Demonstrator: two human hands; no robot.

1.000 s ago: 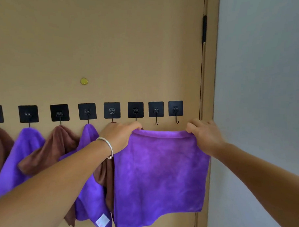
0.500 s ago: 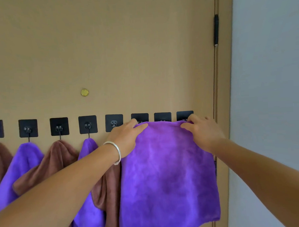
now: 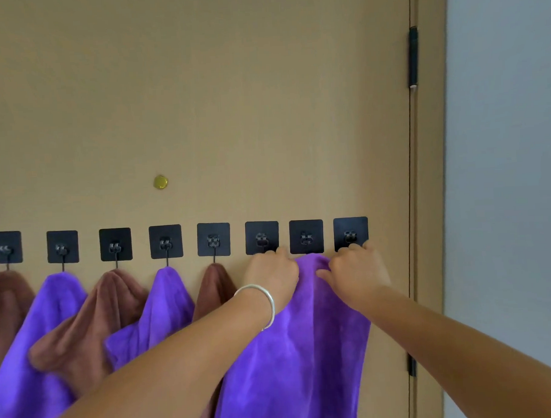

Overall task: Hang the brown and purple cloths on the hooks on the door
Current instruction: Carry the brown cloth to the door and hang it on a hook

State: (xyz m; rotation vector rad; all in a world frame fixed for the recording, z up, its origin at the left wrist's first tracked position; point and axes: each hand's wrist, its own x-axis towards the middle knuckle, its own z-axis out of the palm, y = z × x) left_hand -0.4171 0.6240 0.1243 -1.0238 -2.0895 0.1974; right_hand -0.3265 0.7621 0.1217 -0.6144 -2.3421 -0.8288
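Note:
A row of black square hooks runs across the tan door (image 3: 200, 101). Brown and purple cloths hang alternately from the five left hooks, among them a brown cloth (image 3: 93, 321) and a purple cloth (image 3: 168, 305). A large purple cloth (image 3: 305, 349) hangs bunched just under the seventh hook (image 3: 306, 236). My left hand (image 3: 272, 277), with a silver bangle on its wrist, grips the cloth's top edge below the sixth hook (image 3: 262, 238). My right hand (image 3: 354, 273) pinches the same edge below the eighth hook (image 3: 350, 234). Their metal prongs are hidden by hands and cloth.
A brass peephole (image 3: 160, 182) sits above the hooks. Black hinges (image 3: 413, 57) mark the door's right edge beside the frame (image 3: 431, 202). A pale grey wall (image 3: 506, 167) fills the right side.
Both hands moved closer together, gathering the purple cloth's top edge into a bunch under the seventh hook. The cloth was spread flat and wide before. The view shifted left and closer.

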